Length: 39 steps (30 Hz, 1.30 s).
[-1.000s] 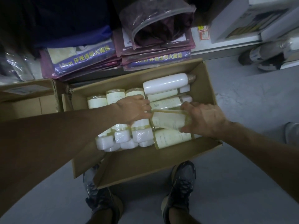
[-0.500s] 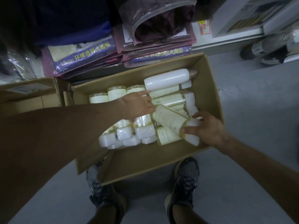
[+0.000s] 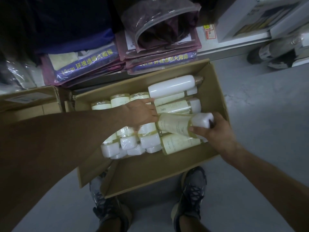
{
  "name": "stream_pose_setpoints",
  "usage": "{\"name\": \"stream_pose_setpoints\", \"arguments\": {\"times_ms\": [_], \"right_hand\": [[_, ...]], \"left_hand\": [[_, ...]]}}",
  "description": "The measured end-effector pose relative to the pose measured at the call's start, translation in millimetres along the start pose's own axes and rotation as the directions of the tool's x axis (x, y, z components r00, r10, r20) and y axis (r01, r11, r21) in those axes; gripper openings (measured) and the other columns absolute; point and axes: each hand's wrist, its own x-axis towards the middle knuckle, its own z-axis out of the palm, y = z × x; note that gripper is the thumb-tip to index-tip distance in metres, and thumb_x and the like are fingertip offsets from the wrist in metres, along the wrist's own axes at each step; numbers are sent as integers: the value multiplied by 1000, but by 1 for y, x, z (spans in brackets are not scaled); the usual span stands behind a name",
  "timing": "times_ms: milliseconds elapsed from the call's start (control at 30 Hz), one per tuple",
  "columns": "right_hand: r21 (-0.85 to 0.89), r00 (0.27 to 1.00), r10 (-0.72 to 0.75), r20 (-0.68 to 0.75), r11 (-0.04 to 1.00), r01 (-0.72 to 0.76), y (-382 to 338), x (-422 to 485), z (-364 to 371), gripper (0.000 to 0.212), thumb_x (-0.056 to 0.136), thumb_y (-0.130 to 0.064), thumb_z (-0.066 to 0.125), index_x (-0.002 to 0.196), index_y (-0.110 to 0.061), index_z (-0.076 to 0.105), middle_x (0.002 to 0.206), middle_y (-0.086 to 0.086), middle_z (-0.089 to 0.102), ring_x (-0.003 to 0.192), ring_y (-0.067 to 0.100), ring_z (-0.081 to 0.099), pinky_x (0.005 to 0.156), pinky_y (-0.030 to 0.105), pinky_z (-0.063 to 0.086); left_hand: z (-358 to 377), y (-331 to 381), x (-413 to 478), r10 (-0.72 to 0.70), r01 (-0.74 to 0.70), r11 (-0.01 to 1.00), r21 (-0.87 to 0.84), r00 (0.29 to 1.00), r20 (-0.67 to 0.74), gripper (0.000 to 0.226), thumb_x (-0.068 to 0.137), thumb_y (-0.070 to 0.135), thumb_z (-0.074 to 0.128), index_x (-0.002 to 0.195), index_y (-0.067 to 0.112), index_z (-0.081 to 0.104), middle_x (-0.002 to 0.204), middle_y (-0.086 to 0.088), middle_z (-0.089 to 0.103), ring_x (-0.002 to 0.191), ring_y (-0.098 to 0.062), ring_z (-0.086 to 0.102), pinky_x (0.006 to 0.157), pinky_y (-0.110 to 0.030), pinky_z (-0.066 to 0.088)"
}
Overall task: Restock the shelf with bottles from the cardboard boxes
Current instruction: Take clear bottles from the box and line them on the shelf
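Left arm: reached in from the left across the cardboard box (image 3: 215, 91), forearm nearly level, left hand (image 3: 142, 113) palm-down over the packed bottles (image 3: 132, 143).
Left grip: fingers spread and mostly straight, holding nothing; fingertips lay at the base end of the lifted bottle (image 3: 173, 124) (whether they actually touched it could not be told).
Right arm: came in from the lower right, wrist bent over the box's near right corner.
Right grip: right hand (image 3: 215, 129) wrapped closed round the white cap end of the lifted bottle, thumb pressed on its shoulder.
Lifted bottle: pale yellow, labelled, tilted cap-high above the other bottles, inside the box outline.
Box contents: left rows with white caps toward the near wall; right side stacked crosswise, an all-white bottle (image 3: 172, 85) on top by the far wall.
Box position: on the grey floor (image 3: 260, 118), near flaps folded down, just ahead of the shoes (image 3: 192, 193).
Surroundings: second box (image 3: 28, 101) touching at left; purple bagged goods (image 3: 87, 64) stacked behind; white shelf (image 3: 234, 42) at far right.
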Motion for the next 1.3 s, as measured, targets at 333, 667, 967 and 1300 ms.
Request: {"name": "stream_pose_setpoints", "arguments": {"times_ms": [333,667,967,1300], "right_hand": [[272,999,-45,31,962,35,-16,2,20,73,66,-19,100,124,-39,61,120,-8,70,110,14,70,89,38,61],[419,967,-157,201,906,60,-26,23,78,82,71,-12,95,141,-34,59,124,-12,74,115,5,70,95,28,60],[405,975,-132,178,913,49,-27,38,124,85,68,-10,97,137,-36,55,119,-10,76,110,8,73,94,43,62],[312,986,-132,101,945,95,-61,-24,94,79,63,-22,102,128,-27,57,111,-15,77,100,-1,73,75,21,61]], "left_hand": [[-6,9,-45,3,-15,999,-31,932,-363,78,74,62,82,128,11,58,123,-6,65,116,-32,60,115,-48,40],[15,38,-121,-705,351,484,-802,699,-119,103,70,96,57,144,25,46,142,0,57,121,-27,62,97,-46,51],[16,51,-125,-846,192,-130,-973,489,210,77,72,73,84,133,34,57,121,14,67,107,-8,66,91,-38,58],[-26,78,-163,-831,34,-402,-915,407,380,69,77,57,89,129,25,55,119,12,69,105,-1,67,87,-35,61]]}}
